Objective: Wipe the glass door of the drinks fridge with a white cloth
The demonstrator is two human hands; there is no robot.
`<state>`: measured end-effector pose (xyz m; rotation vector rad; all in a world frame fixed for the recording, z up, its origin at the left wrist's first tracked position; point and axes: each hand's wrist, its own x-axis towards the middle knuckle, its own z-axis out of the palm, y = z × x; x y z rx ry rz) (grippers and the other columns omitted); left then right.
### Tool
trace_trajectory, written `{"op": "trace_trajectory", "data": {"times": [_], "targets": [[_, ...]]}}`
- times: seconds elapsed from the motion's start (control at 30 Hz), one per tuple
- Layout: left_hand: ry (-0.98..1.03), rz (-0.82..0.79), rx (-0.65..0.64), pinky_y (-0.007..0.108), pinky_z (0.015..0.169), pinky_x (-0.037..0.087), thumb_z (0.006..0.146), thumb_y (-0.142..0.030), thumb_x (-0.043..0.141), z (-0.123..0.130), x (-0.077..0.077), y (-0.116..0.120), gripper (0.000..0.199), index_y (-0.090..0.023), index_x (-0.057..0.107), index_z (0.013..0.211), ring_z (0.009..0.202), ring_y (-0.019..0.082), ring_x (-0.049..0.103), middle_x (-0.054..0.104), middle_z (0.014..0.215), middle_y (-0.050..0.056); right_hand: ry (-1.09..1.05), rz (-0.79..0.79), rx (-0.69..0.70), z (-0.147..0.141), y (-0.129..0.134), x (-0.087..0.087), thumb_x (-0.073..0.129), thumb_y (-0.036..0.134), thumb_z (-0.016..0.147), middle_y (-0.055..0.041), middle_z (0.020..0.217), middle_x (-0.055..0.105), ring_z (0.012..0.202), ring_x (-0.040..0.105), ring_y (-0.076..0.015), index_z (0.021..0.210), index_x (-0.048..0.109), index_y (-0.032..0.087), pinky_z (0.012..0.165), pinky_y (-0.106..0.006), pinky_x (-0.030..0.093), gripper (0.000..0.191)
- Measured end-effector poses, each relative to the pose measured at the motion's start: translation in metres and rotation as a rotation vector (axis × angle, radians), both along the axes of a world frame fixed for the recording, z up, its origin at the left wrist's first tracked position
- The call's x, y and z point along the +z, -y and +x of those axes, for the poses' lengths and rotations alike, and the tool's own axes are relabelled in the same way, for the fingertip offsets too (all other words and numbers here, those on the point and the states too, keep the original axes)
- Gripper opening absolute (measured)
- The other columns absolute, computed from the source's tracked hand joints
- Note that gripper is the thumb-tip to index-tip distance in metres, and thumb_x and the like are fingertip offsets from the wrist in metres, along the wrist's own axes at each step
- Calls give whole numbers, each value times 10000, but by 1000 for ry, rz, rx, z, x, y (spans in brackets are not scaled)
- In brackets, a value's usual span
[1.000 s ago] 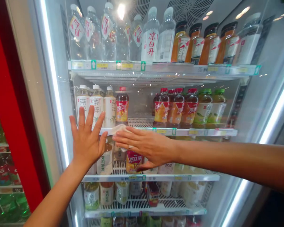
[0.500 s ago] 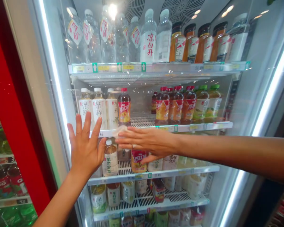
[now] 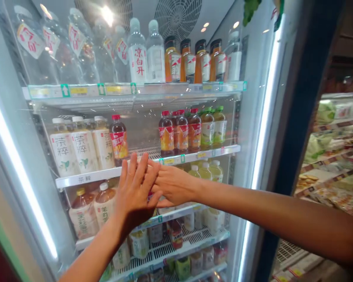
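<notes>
Glass door [image 3: 147,129] of the drinks cooler is standing right up against both my hands, and I'm keeping them open and flat, gripping nothing that I can see. My left hand [image 3: 133,192] is reaching upward, its fingers [image 3: 134,168] lying across the fingertips of my right hand [image 3: 173,186], which is stretching in from the right. Whether anything lies between them I cannot tell. Behind the glass, a red-capped iced tea bottle [image 3: 118,140] is standing on a white shelf [image 3: 88,176] just above my hands, with jasmine tea bottles [image 3: 104,209] sitting below that shelf.
</notes>
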<state>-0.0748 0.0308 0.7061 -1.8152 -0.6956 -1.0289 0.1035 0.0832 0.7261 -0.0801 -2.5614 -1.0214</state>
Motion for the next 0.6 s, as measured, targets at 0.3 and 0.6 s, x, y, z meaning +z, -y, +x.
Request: {"op": "trace_trajectory", "data": {"times": [0.3, 0.6], "targets": [[-30, -9, 190, 596, 1285, 118, 888, -509, 663, 47, 7, -21, 896, -277, 203, 1621, 1593, 353, 6, 18, 1726, 104, -247, 113, -37, 143, -21, 12, 548, 436, 990, -52, 1706, 223, 1599, 49, -294, 1570, 367, 306, 1273, -662, 73, 622], [33, 52, 258, 691, 1264, 12, 975, -321, 532, 128, 57, -47, 752, -336, 148, 1621, 1587, 305, -70, -3, 1719, 56, -662, 152, -178, 219, -65, 21, 535, 670, 925, 5, 1725, 12, 1578, 24, -410, 1640, 21, 361, 1213, -771, -9, 933]]}}
